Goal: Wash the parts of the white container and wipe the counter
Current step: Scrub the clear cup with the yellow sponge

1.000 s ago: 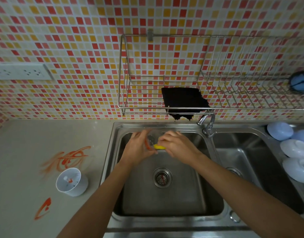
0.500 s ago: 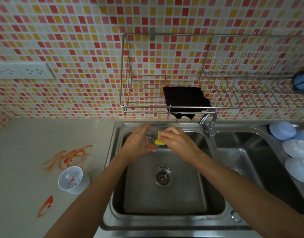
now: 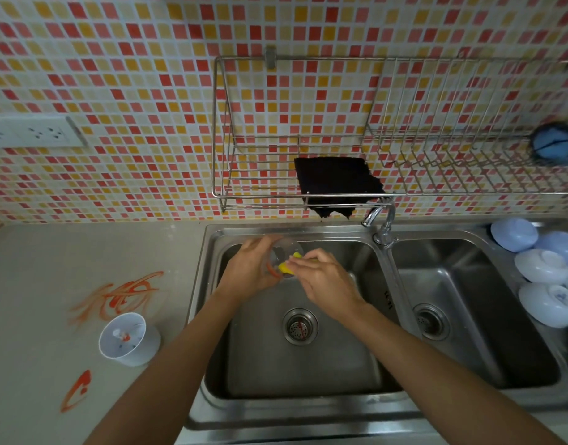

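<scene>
Over the left sink basin (image 3: 308, 374), my left hand (image 3: 250, 271) grips a clear round container part (image 3: 284, 252) with an orange smear on its rim. My right hand (image 3: 324, 277) presses a yellow sponge (image 3: 287, 266) into that part. The white container cup (image 3: 128, 338) stands on the grey counter (image 3: 51, 258) to the left of the sink, with red traces inside. Orange-red sauce smears (image 3: 122, 293) lie on the counter behind the cup, and another smear (image 3: 77, 390) lies in front of it.
A faucet (image 3: 382, 220) stands between the two basins. A black cloth (image 3: 337, 181) hangs from the wire wall rack (image 3: 404, 194). Several pale bowls (image 3: 542, 268) lie upside down at the right. A blue scrubber (image 3: 554, 146) sits on the rack's right end. A socket (image 3: 32, 131) is on the tiled wall.
Both hands stay over the left basin's back edge. The right hand has shifted slightly with the sponge against the clear part. The cup on the counter has not moved.
</scene>
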A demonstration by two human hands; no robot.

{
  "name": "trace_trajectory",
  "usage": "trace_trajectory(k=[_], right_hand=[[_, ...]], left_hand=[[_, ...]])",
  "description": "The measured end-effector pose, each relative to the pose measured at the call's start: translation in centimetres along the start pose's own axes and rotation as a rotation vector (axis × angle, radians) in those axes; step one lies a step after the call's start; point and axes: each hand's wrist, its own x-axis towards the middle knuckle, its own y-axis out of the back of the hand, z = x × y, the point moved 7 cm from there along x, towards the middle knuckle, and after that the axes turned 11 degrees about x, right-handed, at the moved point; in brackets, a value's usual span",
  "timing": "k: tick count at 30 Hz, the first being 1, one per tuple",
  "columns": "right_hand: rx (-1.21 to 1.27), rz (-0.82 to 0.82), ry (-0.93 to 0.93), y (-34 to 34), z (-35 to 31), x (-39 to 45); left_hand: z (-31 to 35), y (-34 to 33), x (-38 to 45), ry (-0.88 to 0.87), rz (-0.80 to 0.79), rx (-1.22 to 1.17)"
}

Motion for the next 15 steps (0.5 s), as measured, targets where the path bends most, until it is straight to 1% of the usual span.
trace_trajectory(k=[2, 4, 6, 9, 11, 13, 15], right_hand=[[0.085, 0.061, -0.029, 0.1, -1.1, -0.2], [0.142, 0.052, -0.048, -0.4, -2.3, -0.6], [0.121, 0.018, -0.051, -0.6, -2.4, -0.8], [-0.040, -0.036, -0.005, -0.3, -1.3, -0.6], [-0.110, -0.065, -0.022, -0.1, -0.6, -0.2], [-0.092, -0.025, -0.043, 0.0, -0.8, 0.0], [0.008, 0.019, -0.052, -0.3, -1.9, -0.2]], left_hand=[[0.2, 0.1, 0.1, -0.001, 0.008, -0.009], [0.1, 0.0, -0.1, -0.008, 0.004, -0.025], [0.0, 0.1, -0.3, -0.024, 0.008, -0.035], [0.1, 0.4, -0.5, -0.026, 0.016, -0.034], [0.4, 0.5, -0.4, -0.020, 0.019, -0.022], [0.5, 0.5, -0.2, -0.015, 0.024, -0.005], [0.4, 0.5, -0.1, -0.011, 0.027, 0.011]])
